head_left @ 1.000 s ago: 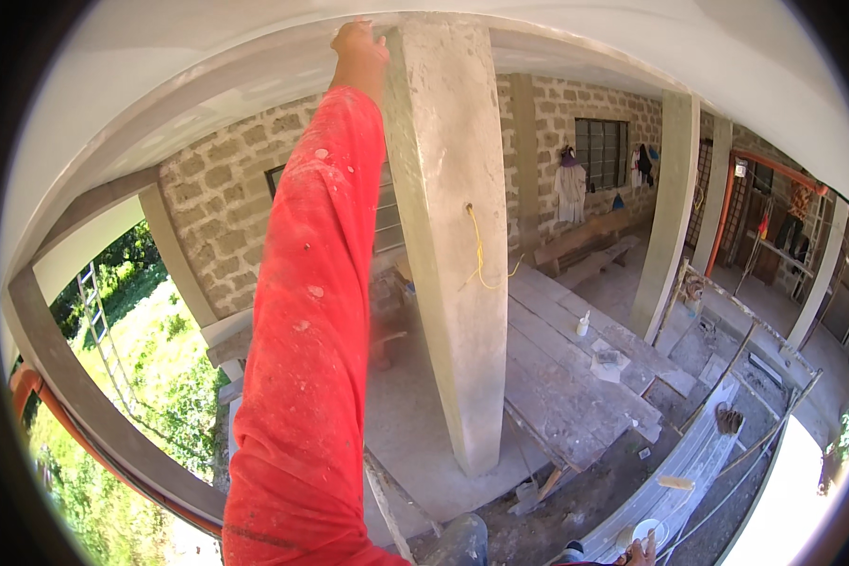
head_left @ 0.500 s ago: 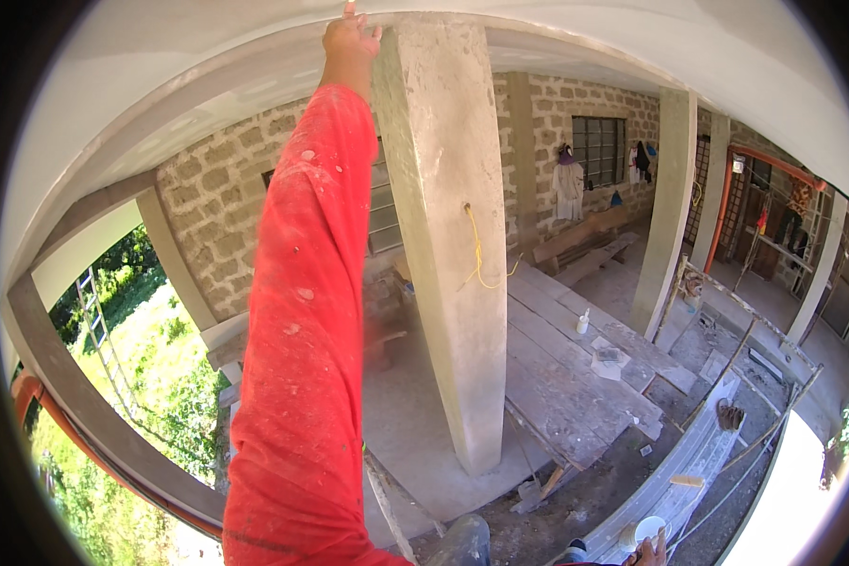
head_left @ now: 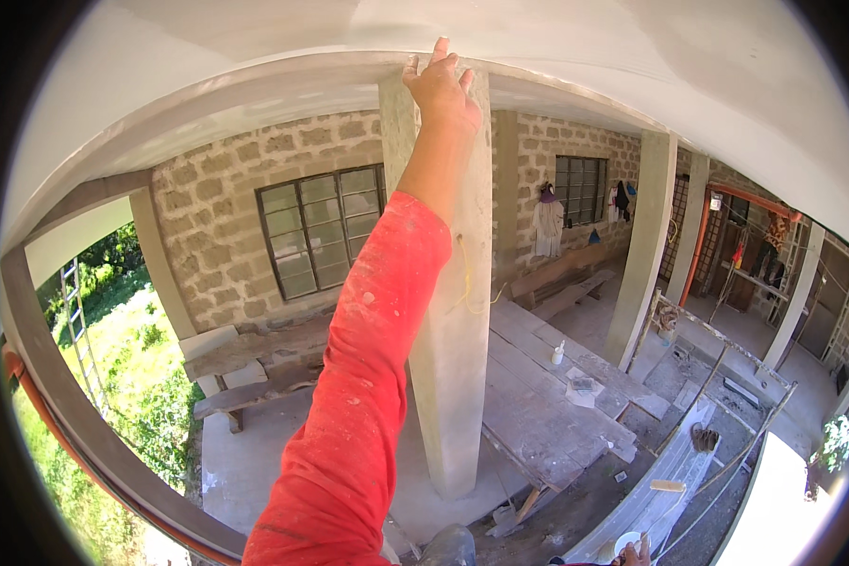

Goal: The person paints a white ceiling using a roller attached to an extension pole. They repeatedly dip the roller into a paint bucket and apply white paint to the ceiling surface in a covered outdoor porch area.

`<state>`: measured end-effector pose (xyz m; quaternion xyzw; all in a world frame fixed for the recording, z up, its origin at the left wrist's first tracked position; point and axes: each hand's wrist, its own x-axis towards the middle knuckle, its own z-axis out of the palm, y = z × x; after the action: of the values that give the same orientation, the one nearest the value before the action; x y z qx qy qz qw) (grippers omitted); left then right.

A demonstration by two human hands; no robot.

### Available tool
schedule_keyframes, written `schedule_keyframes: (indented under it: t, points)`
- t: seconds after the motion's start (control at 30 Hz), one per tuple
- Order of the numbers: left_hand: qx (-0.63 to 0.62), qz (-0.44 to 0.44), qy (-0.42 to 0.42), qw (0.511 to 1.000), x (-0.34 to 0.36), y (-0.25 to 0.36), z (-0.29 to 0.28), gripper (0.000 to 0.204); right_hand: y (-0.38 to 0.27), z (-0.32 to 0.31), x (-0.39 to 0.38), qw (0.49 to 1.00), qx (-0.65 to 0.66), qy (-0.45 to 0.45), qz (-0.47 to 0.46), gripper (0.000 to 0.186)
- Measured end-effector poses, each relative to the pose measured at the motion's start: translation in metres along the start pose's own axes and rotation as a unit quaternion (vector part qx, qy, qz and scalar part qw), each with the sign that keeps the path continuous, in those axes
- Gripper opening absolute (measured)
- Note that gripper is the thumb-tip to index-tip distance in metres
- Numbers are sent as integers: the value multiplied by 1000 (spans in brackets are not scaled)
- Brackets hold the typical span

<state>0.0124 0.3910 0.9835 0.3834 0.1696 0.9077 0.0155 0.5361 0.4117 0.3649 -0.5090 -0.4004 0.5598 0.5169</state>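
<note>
My left arm, in a red sleeve with pale specks, stretches up across the middle of the view. At its end my left hand (head_left: 446,92) reaches to the pale ceiling (head_left: 538,30) near the top of a concrete column (head_left: 455,396); its fingers are apart, one pointing up, and I see nothing in them. Low at the right, partly cut off by the lower edge, my right hand (head_left: 636,553) grips a round white container (head_left: 625,541) by its side. What the container holds is hard to make out.
Below stands a rough plank table (head_left: 547,406) with a white bottle (head_left: 558,353). Right of it, a long plank (head_left: 656,495) carries a wooden-handled tool (head_left: 668,486) and a dark lump (head_left: 703,437). Scaffold poles (head_left: 726,344) rise beyond. A ceiling beam (head_left: 283,83) meets the column.
My left hand and arm have shifted right across the view, and the hand now appears in front of the column's top. The view has tilted up, showing more ceiling; my right hand keeps the container.
</note>
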Motion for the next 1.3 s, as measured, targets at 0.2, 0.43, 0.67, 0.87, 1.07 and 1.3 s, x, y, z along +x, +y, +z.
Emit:
schedule_keyframes:
  t: [0.2,0.43,0.67,0.87,1.07,1.3]
  points:
    - [-33,-8,39,999,-12,22,23,66,46,-50,21,907,-211,-51,-361,43]
    - [-75,3,19,997,17,9,22,66,59,-86,29,812,-270,-45,-515,43]
    - [-43,-20,57,997,-12,22,37,57,45,-91,13,803,-291,-27,-520,43]
    - [-53,-17,50,997,-21,21,35,56,24,-80,-8,819,-300,-30,-488,43]
    - [-45,-22,23,998,-67,32,65,61,-29,-48,-54,999,46,27,10,48]
    - [-80,-33,13,996,-87,31,82,75,-49,-44,-66,995,45,63,60,57]
